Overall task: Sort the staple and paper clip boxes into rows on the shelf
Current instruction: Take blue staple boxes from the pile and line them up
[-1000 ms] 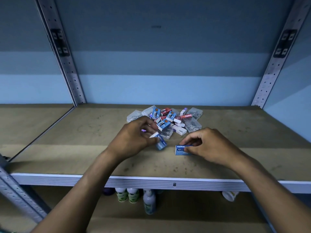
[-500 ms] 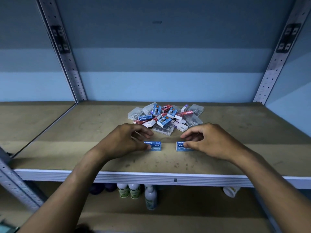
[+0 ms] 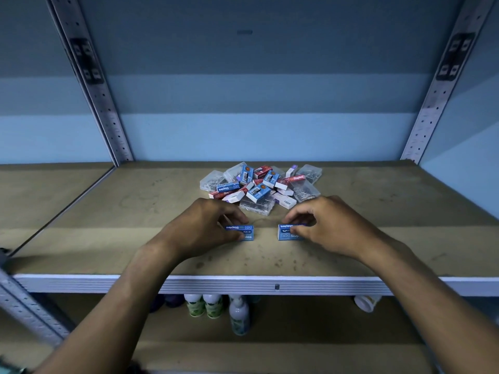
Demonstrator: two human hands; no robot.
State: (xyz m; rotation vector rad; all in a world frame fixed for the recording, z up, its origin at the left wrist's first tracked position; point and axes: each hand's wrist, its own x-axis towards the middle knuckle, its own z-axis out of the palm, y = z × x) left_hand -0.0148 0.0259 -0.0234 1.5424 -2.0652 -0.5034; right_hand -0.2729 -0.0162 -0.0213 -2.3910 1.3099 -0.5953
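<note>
Pinching a blue staple box each, both hands sit low on the shelf (image 3: 378,238). Left hand (image 3: 199,230) has fingers (image 3: 237,215) curled over the back of the left box (image 3: 243,232), thumb at its front edge. Right hand (image 3: 329,228) has fingers (image 3: 299,218) curled round the right box (image 3: 287,232), covering its right half. Both boxes lie flat on the board, long side across, level with each other, a clear gap between them, near the front edge. White "Staples" print on each, upside down to the camera, darker strip on top, lighter blue face below.

Behind the hands, mid-shelf, a pile (image 3: 260,186) of mixed boxes: blue, red and white staple boxes, plus clear plastic cases of clips (image 3: 306,191), all jumbled and overlapping. Nearest clear case sits just behind the gap between the hands.

Shelf board is tan, scuffed, with a white front lip. Perforated metal uprights (image 3: 108,122) at the left and right back corners, blue wall behind. Lower shelf shows bottles (image 3: 239,314) under the lip, some with white caps and green labels.
</note>
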